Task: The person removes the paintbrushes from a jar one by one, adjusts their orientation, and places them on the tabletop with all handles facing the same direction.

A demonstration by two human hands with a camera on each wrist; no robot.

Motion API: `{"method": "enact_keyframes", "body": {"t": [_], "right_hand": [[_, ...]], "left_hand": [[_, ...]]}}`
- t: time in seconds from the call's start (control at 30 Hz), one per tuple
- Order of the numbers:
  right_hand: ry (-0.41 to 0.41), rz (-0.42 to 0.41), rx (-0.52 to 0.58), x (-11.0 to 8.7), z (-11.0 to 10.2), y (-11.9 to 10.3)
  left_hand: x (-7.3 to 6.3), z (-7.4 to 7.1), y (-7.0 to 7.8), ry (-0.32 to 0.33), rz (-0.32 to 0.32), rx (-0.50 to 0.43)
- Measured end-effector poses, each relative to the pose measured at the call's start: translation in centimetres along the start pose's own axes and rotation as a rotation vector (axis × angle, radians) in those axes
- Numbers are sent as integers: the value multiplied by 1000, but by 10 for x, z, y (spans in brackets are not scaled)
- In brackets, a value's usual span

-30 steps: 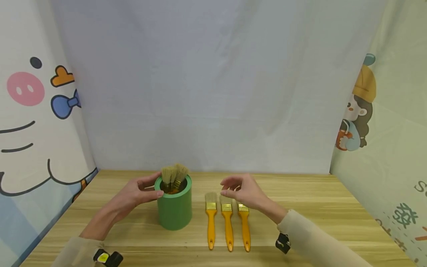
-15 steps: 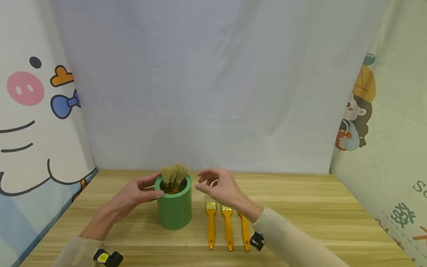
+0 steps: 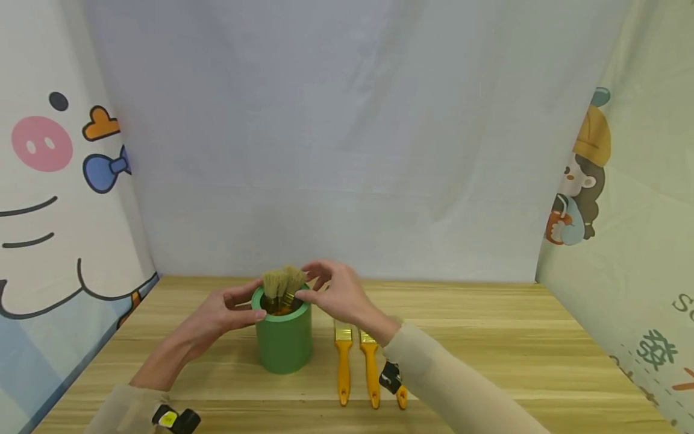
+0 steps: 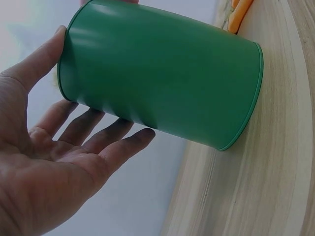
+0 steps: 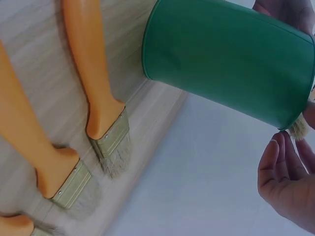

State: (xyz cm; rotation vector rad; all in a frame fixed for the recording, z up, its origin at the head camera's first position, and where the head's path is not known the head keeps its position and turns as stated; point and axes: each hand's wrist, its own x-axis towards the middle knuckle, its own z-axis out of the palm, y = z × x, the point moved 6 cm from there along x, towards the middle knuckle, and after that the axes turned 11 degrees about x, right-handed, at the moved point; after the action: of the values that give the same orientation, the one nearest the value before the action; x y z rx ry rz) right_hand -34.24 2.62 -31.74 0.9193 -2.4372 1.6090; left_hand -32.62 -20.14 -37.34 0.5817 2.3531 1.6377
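A green cylindrical can (image 3: 284, 346) stands upright on the wooden table. Several paintbrushes (image 3: 284, 282) are in it, pale bristles up. My left hand (image 3: 221, 310) holds the can from the left, its thumb at the near rim and fingers along the far side; the left wrist view shows the fingertips against the wall. From the right, my right hand (image 3: 341, 295) reaches to the rim. Its thumb and fingertips are right at the bristles of the rightmost brush, with a gap between them. The handles inside the can are mostly hidden.
Right of the can lie a paintbrush (image 3: 343, 371) with an orange handle, a second one (image 3: 372, 374) and a third (image 3: 402, 398), mostly hidden under the right forearm. A pale curtain (image 3: 347, 150) hangs behind the table (image 3: 488, 319), with printed cloths on both sides.
My right hand has moved left, from above the lying brushes to the can's rim and the bristles there. The left hand and can have stayed put.
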Motion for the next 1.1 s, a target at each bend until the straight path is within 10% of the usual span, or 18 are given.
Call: {"method": "enact_keyframes", "body": {"t": [0.63,1.1], "right_hand": [[80,-81,-5,17,7,-11],[-92,-43,-49,21,11,-4]], "left_hand": [[1,0,-1,2,10,0],[1,1,0,-8,17,-1]]}}
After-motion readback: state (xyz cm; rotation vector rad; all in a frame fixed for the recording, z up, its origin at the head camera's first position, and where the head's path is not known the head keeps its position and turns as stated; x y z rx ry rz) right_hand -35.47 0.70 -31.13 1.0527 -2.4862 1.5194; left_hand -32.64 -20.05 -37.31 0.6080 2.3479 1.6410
